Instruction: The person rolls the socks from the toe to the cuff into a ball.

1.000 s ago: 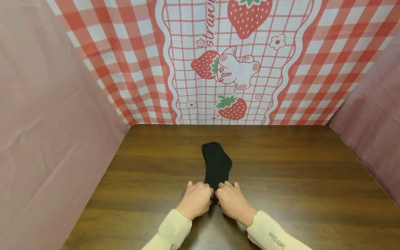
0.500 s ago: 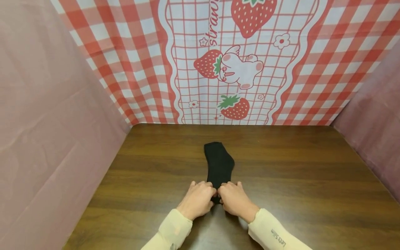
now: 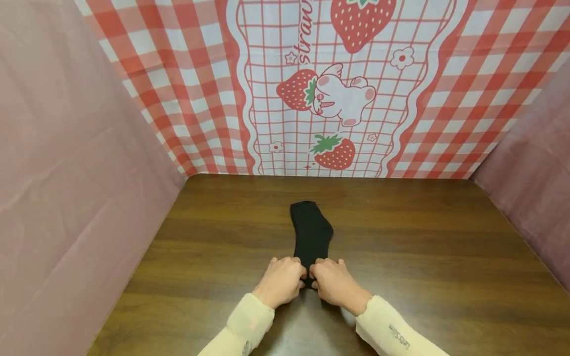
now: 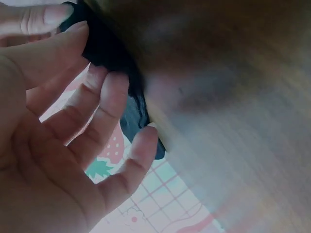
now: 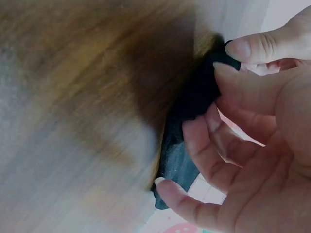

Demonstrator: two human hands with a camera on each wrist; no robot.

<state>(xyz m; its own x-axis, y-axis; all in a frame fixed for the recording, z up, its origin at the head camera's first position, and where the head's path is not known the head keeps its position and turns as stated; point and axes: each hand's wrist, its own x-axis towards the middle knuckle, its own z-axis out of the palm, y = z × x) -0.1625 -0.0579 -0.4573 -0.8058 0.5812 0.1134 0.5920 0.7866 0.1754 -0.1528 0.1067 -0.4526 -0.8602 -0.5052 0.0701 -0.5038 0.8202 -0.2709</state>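
Sock [image 3: 311, 232] could get skewed, tbh
Near end's finger-pinched by the left hand [image 3: 281, 279] — the rest is laid on the table [image 3: 200, 277] — and by the right hand [image 3: 337, 283] too; skew would probably be caused by uneven tugging.

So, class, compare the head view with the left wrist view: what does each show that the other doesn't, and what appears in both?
Only the head view shows the cream sleeves and the red lettering on the strawberry-print backdrop. Only the left wrist view shows the palm of the left hand. Both show that hand, the black sock, the wooden table and part of the backdrop.
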